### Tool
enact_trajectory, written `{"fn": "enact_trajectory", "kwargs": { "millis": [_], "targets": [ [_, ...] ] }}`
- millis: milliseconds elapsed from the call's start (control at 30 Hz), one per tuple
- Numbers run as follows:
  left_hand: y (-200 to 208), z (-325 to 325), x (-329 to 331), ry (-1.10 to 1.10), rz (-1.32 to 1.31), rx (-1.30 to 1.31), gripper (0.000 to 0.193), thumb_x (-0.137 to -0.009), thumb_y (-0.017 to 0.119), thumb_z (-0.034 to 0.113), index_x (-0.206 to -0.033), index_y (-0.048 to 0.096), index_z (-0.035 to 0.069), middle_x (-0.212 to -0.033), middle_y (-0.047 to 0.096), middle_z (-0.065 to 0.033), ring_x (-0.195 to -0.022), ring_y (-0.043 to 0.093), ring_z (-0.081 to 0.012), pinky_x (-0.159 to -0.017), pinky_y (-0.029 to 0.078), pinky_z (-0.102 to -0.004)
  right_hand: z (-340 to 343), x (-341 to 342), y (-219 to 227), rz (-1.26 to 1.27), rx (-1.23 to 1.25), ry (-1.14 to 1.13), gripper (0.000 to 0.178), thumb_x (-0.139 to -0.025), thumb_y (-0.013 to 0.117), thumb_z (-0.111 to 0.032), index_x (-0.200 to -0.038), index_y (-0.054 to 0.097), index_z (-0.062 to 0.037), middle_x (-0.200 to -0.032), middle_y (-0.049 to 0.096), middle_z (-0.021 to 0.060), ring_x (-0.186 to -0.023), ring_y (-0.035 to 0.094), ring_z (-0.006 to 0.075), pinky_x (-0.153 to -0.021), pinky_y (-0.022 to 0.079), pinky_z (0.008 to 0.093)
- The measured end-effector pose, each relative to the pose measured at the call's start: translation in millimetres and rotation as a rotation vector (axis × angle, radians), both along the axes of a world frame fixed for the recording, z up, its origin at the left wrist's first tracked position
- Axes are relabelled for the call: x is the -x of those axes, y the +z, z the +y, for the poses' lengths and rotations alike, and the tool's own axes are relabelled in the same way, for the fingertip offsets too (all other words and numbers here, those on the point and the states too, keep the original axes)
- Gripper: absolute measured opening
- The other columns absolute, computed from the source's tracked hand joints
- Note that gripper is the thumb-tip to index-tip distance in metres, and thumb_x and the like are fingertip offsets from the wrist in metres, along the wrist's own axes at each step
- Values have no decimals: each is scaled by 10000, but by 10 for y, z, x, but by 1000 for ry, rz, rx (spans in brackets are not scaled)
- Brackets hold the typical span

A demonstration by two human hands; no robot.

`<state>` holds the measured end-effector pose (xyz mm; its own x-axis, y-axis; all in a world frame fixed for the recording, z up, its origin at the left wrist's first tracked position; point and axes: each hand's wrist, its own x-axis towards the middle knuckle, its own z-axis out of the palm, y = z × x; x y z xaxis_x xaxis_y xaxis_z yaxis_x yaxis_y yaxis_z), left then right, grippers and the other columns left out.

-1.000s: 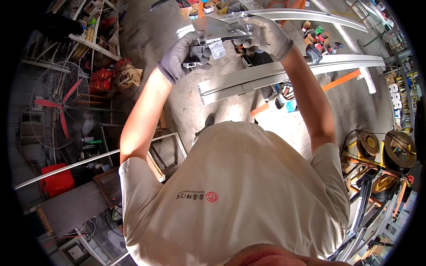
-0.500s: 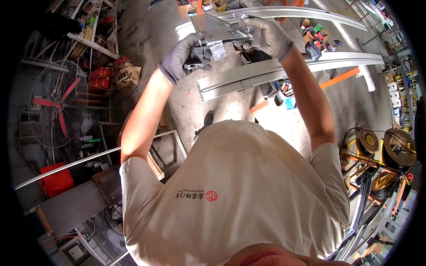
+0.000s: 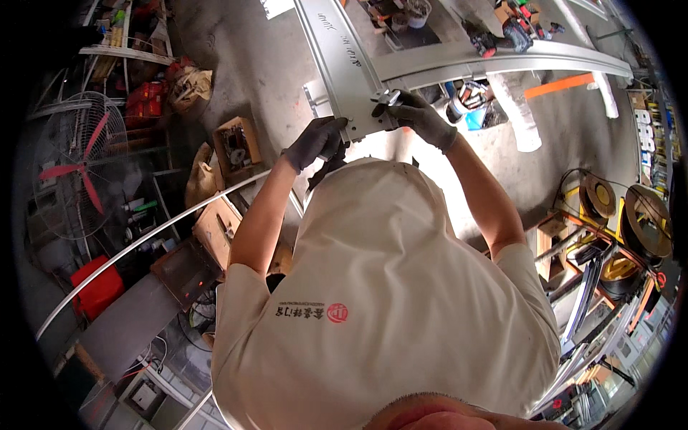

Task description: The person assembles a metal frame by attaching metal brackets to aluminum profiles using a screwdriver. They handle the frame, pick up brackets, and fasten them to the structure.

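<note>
A wide silver aluminium profile runs away from me, dark handwriting on its face and small holes by its near end. My left hand, in a dark grey glove, is closed on the near left corner. At the right edge, my gloved right hand is closed around the profile's side. A small shiny metal piece shows at its fingertips; whether it is fixed to the profile I cannot tell. Beneath, another silver part sticks out to the left.
A long aluminium beam crosses behind to the right, with cordless power tools on it. White wrapped lengths lie nearby. To the left stand a fan and an open cardboard box; wire spools are at the right.
The profile's near end has come lower and closer to my body, and its long face now shows. Both hands moved down with it. The left hand no longer shows the small metal part in its fingers.
</note>
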<state>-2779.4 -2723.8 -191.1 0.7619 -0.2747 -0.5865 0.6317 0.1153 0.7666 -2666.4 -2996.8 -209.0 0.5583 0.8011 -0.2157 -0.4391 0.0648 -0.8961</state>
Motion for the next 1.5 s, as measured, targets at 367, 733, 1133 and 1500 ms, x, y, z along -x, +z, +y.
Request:
{"fn": "enact_trajectory", "kwargs": {
  "millis": [367, 733, 1133, 1500],
  "targets": [
    [-1101, -439, 355, 289, -276, -166, 342, -1019, 566, 288, -1152, 634, -20, -802, 651, -56, -661, 608, -148, -620, 511, -294, -70, 517, -944, 11, 135, -140, 417, -937, 688, -112, -1331, 581, -25, -1172, 660, 37, -1080, 604, 147, -998, 475, 305],
    [-1590, -344, 388, 271, 190, 169, 454, -1021, 563, 250, -1397, 454, 21, -1050, 609, -31, -715, 522, -97, -566, 455, -265, -235, 639, 1, -548, 298, -274, 306, -853, 744, -61, -1139, 645, -19, -1329, 586, 114, -1231, 561, 247, -1043, 445, 363],
    [-1629, -282, 396, 180, -47, -71, 286, -1031, 567, 261, -1128, 636, 1, -991, 672, -63, -899, 648, -146, -758, 582, -299, -176, 560, 528, -588, 111, -369, 248, -834, 734, 31, -1072, 685, -16, -1340, 598, 84, -1178, 605, 176, -951, 542, 329],
    [-1047, -385, 516, 314, 115, -175, 372, -1023, 546, 374, -852, 654, 62, -680, 578, -1, -602, 543, -127, -551, 434, -286, -389, 698, 222, -102, 162, -451, 247, -943, 663, -47, -1173, 635, 37, -1126, 708, 97, -1056, 652, 149, -971, 504, 317]
  ]
}}
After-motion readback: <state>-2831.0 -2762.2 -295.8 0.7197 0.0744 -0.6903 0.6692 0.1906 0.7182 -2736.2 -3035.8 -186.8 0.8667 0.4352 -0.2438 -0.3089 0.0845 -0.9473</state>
